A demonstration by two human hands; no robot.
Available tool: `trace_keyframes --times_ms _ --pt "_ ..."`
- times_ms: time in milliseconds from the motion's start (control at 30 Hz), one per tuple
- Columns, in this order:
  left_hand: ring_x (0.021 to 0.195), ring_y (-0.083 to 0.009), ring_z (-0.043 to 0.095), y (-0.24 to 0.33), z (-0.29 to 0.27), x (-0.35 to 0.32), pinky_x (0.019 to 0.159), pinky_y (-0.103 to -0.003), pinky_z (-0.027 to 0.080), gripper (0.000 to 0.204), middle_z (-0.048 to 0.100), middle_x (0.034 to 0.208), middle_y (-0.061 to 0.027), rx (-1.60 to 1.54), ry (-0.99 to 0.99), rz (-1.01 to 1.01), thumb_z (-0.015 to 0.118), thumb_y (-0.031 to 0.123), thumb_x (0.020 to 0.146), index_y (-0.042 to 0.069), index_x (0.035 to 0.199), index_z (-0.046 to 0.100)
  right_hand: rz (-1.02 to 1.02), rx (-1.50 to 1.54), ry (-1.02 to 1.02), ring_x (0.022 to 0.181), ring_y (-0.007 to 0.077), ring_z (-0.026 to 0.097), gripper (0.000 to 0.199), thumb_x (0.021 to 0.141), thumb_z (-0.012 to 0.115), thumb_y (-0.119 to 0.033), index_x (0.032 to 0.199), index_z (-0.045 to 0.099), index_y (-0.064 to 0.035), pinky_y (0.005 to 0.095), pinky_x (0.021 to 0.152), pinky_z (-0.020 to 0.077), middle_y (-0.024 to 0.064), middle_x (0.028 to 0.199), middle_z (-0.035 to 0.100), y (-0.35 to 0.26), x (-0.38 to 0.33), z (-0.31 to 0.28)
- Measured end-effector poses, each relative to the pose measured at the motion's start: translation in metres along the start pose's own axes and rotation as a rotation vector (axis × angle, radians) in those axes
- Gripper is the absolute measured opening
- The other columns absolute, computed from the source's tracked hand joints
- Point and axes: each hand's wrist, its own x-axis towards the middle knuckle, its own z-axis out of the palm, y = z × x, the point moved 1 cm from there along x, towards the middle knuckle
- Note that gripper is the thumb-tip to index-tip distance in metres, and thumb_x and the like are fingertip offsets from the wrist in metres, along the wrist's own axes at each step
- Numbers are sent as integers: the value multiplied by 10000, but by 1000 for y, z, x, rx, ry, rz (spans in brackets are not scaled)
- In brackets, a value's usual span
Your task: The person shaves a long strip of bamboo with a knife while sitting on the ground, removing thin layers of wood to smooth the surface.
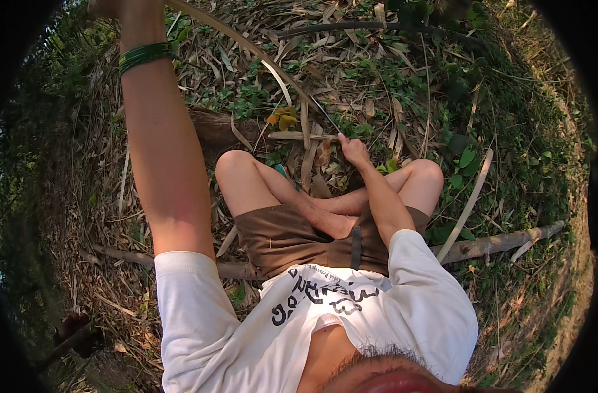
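I sit cross-legged on leaf-strewn ground. My left hand (pixel 106 6) is raised to the top left, half cut by the picture's edge, with green bangles (pixel 145 56) on the wrist. It looks closed on the upper end of a long pale bamboo strip (pixel 246 46). The strip curves down and right toward my knees. My right hand (pixel 353 149) is in front of my right knee, shut on a thin dark blade (pixel 325 116) that meets the strip's lower end.
A thick bamboo pole (pixel 502 241) lies behind my right side, with a pale loose strip (pixel 467 204) leaning across it. A dark hose (pixel 377 26) crosses the top. Dry leaves and green weeds cover the ground. A dark object (pixel 76 331) sits at lower left.
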Motion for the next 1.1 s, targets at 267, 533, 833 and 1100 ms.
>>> trace_keyframes --times_ms 267,533,833,1100 --pt "428 -127 279 0 -12 7 404 -262 269 750 308 529 -16 -2 -36 -12 211 824 904 87 931 344 -64 91 -121 436 144 421 653 986 458 -640 646 493 -84 343 436 332 18 535 460 -114 -28 -64" --pt "422 -140 278 1 -20 8 404 -264 276 753 301 517 -26 15 -28 -24 186 831 899 97 834 337 -907 783 174 496 115 512 668 950 531 -653 694 552 -36 303 479 398 -5 555 514 -182 -119 -68" --pt "415 -153 276 -8 -38 25 404 -267 285 771 294 504 -37 -24 -116 -64 158 839 894 107 726 329 226 350 -356 525 170 451 628 1011 410 -611 722 487 -60 368 521 407 27 617 473 -39 -15 -17" --pt "401 -157 275 5 -54 24 401 -264 287 805 288 487 -40 -158 -295 -148 143 870 867 121 630 321 -71 580 -223 481 113 425 540 984 516 -592 794 521 -87 295 476 372 -21 594 460 -110 -68 -73"
